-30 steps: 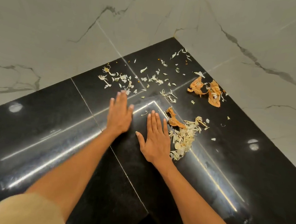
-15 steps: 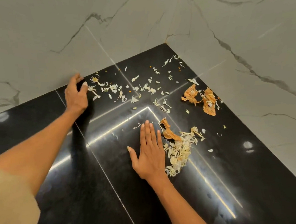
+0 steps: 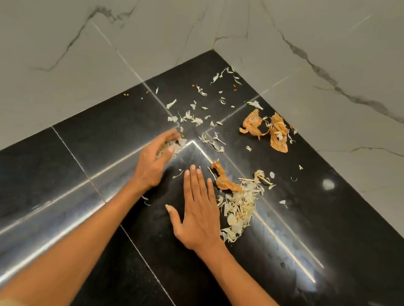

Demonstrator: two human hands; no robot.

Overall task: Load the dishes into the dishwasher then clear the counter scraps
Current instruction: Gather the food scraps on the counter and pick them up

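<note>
1. Head view, only camera here, so it all comes from this one. The black bench (image 3: 81, 158) runs into a corner of marble wall (image 3: 61, 23), and the scraps are spread across that corner. I'll place everything off the right hand (image 3: 198, 212), since it's the obvious anchor.

2. The right hand lies flat on the bench, fingers straight and together, thumb out. No grip on anything. Looks like it's parked as a wall: the big pale pile of scraps (image 3: 239, 208) sits right against its outer edge, so the hand reads as a backstop to gather stuff against.

3. Left hand (image 3: 156, 157) is just beyond and to the left of the right hand, fingers loosely curved over a small clump of pale scraps (image 3: 179, 143). Motion-blurred, so I can't tell if it's actually pinching them or just raking. My guess is raking toward the pile.

4. Orange peels (image 3: 265, 128) lie well beyond the right hand, near the wall, with another orange peel (image 3: 223, 178) touching the far end of the big pile. Loose white bits (image 3: 191, 118) are scattered beyond the left hand.

5. Versus half a second ago: the left hand was out by the wall, well left of the right hand, and has swept in close, dragging those left-side flakes along. The right hand and its pile haven't budged.
</note>
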